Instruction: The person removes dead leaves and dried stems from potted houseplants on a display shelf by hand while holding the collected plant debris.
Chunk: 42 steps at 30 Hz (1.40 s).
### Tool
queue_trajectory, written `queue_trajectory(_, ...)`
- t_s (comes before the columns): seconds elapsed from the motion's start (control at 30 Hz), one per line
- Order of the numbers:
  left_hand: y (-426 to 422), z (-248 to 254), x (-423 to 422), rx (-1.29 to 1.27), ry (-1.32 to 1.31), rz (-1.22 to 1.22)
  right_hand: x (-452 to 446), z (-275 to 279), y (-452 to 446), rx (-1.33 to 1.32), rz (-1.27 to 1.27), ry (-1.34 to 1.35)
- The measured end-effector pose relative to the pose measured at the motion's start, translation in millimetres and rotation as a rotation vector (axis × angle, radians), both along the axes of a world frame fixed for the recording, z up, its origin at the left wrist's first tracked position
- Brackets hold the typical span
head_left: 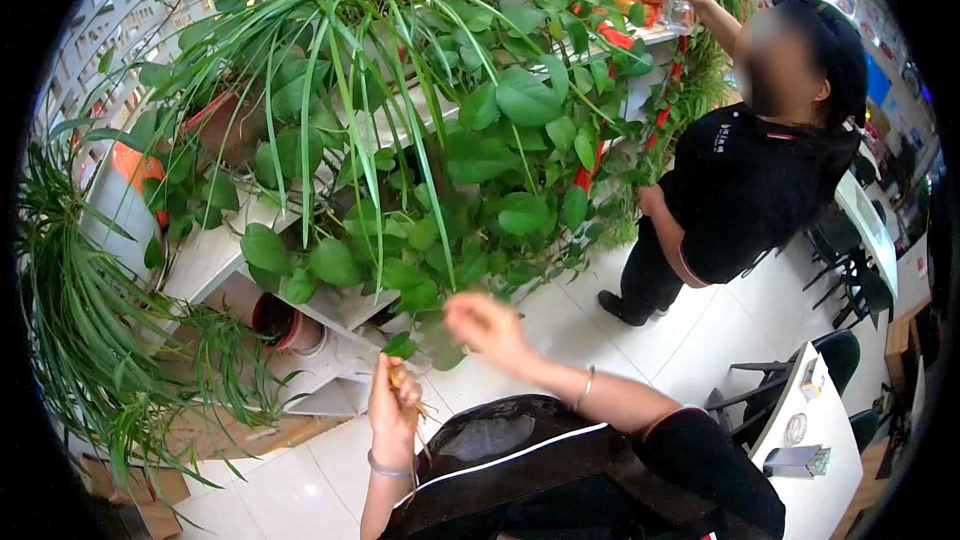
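Note:
My left hand (pixel 393 400) is closed around a small bunch of yellowish, dry-looking leaves and stems (pixel 424 412), with thin ends poking out at the side. Just above its thumb shows a green leaf (pixel 400 345); whether that leaf is held or hangs behind, I cannot tell. My right hand (pixel 488 330) is raised at the lower edge of the trailing broad-leaved vine (pixel 440 230). Motion smears its fingers, so what they hold, if anything, is unclear. Long narrow leaves of a spider plant (pixel 345 70) arch over the vine.
A white shelf (pixel 225 250) carries the plants, with a reddish pot (pixel 285 325) on its lower level. Another spider plant (pixel 90 310) hangs at left. A person in black (pixel 745 180) stands at the shelf's far end, one hand raised to a pot. Tables (pixel 815 440) and chairs stand right.

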<state>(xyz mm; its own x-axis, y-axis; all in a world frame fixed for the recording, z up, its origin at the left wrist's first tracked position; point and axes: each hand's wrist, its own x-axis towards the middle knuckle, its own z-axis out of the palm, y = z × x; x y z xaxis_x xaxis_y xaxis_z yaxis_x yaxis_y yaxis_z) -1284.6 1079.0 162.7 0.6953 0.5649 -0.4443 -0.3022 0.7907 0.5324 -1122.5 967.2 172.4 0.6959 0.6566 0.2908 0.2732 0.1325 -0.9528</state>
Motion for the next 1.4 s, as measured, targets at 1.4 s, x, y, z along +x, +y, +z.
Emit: queue_trajectory(1.4, -15, -21, 4, -0.106, -0.102, -0.129, -2, -12, -1, 0.034, 0.078, -0.345)
